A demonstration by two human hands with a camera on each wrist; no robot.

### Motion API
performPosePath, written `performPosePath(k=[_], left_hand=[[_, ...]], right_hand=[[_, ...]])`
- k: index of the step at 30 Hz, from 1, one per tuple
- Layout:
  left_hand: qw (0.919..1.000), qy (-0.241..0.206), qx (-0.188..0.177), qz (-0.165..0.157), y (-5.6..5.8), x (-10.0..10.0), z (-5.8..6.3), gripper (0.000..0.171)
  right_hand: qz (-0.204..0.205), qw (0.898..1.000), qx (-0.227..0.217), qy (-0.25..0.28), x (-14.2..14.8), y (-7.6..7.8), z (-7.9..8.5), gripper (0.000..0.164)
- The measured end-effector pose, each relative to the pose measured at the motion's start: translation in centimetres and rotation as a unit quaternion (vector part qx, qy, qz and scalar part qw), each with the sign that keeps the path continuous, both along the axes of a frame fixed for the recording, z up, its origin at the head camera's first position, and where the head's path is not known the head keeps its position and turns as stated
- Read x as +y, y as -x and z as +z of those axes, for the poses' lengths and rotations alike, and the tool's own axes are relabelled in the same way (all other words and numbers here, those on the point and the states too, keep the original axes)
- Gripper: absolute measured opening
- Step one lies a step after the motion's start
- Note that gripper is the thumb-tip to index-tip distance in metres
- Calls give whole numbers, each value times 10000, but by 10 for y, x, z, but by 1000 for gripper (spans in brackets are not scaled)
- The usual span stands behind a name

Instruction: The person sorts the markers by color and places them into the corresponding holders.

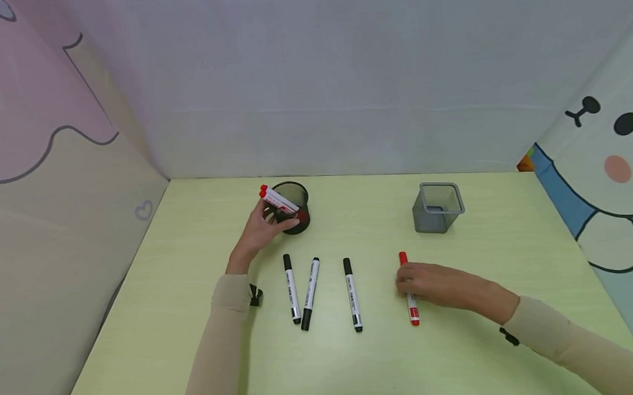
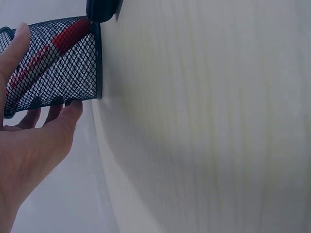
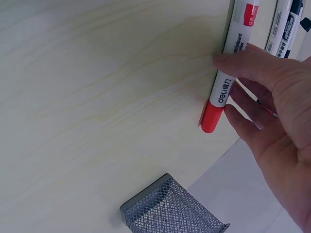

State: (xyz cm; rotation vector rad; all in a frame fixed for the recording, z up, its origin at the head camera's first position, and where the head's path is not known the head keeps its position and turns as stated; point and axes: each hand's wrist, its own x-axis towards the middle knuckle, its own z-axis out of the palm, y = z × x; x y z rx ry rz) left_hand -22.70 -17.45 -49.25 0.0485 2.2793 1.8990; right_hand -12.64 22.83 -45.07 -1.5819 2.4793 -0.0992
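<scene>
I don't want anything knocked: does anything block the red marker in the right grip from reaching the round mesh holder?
Nothing upright stands between the red marker and the round mesh holder; one black marker lies flat close to the direct line. At the holder, the left grip holds the left side.

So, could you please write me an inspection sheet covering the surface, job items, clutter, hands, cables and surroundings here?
Surface: pale yellow-green table, wood-grained.
Job items: round black mesh cup holding at least two red markers; three black-and-white markers on the table; grey square mesh holder standing upright.
Clutter: nothing seen.
Left hand: grips the cup.
Right hand: holds another red marker.
Cables: nothing seen.
Surroundings: whitish backdrop; cartoon-printed side panels.
</scene>
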Motion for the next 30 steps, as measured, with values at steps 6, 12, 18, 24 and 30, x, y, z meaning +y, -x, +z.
performPosePath(k=[6, 12, 18, 24, 30], left_hand=[[9999, -95, -102, -60, -1, 1, 4, 84], [9998, 0, -191, -69, -11, 6, 25, 83], [9999, -63, -138, -71, -15, 7, 33, 83], [9999, -52, -142, -46, -13, 6, 28, 83], [9998, -71, -163, -56, -15, 7, 32, 83]], right_hand=[[43, 9999, 124, -23, -1, 1, -2, 25], [21, 9999, 129, -86, -2, 3, -3, 24], [43, 10000, 89, -3, -3, 4, -2, 25], [173, 9991, 219, 328, -3, 4, 0, 27], [182, 9982, 305, 475, -6, 6, 4, 29]])
